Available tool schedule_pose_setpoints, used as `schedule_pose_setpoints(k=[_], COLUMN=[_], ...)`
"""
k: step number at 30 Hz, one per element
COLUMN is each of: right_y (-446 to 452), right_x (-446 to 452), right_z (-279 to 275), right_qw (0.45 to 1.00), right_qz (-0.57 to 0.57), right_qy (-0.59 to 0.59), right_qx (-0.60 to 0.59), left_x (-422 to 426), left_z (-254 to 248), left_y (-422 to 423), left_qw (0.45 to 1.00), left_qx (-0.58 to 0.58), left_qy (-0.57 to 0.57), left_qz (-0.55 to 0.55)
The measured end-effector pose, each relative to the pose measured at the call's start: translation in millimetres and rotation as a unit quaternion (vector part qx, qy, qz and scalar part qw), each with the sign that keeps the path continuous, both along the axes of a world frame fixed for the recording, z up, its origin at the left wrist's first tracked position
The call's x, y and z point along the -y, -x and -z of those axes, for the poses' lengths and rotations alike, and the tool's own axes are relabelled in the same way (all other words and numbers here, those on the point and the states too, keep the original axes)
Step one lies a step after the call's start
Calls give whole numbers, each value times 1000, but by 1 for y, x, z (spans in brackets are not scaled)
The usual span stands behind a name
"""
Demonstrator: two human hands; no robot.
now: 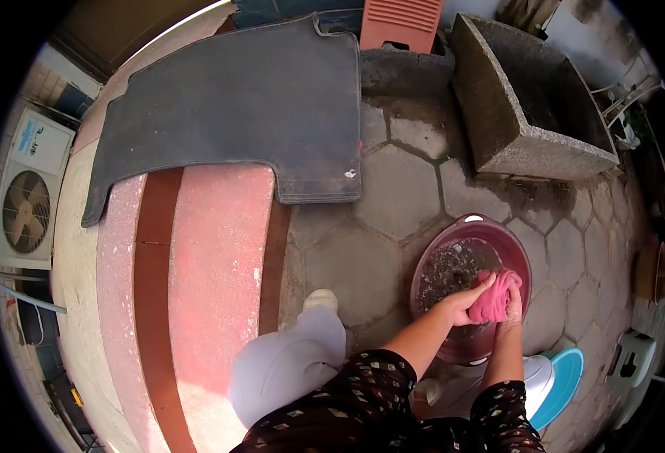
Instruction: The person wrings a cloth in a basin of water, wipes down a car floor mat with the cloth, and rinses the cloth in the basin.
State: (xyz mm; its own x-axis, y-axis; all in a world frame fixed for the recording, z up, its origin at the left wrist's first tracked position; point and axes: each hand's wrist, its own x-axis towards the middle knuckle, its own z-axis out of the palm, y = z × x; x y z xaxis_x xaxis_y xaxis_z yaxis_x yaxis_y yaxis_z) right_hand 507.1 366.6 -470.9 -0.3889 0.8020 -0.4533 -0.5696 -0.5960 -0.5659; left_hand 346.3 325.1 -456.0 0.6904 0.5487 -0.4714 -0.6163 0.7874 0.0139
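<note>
Left hand and right hand grip a seemingly bunched cloth over the basin, where drips would land.

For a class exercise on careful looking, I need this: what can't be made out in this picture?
Head view: what item the pink cloth is; it is bunched, partly covered by the left hand and right hand.
Head view: the floor of the maroon basin, hidden by stirred water.
Head view: most of the turquoise basin, hidden behind the trouser leg.
Head view: the lettering on the fan unit, too small to read.
</note>
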Motion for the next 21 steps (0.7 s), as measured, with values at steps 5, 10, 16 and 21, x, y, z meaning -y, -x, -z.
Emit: schedule_pose_setpoints(k=[5,10,16,21], right_y=[-11,2,29,38], right_x=[-11,-19,-18,-20], right_z=[6,4,-35,-31], right_qw=[999,997,944,882], right_qz=[27,21,-63,-128], right_qy=[0,1,30,-60], right_qx=[19,69,322,449], left_x=[3,-6,-5,0], left_z=[-14,-25,0,-10], left_y=[8,5,-9,-10], left_qw=[996,982,916,821], left_qx=[22,-133,-334,-515], left_qy=[-87,-135,-218,-221], left_qz=[-27,26,48,107])
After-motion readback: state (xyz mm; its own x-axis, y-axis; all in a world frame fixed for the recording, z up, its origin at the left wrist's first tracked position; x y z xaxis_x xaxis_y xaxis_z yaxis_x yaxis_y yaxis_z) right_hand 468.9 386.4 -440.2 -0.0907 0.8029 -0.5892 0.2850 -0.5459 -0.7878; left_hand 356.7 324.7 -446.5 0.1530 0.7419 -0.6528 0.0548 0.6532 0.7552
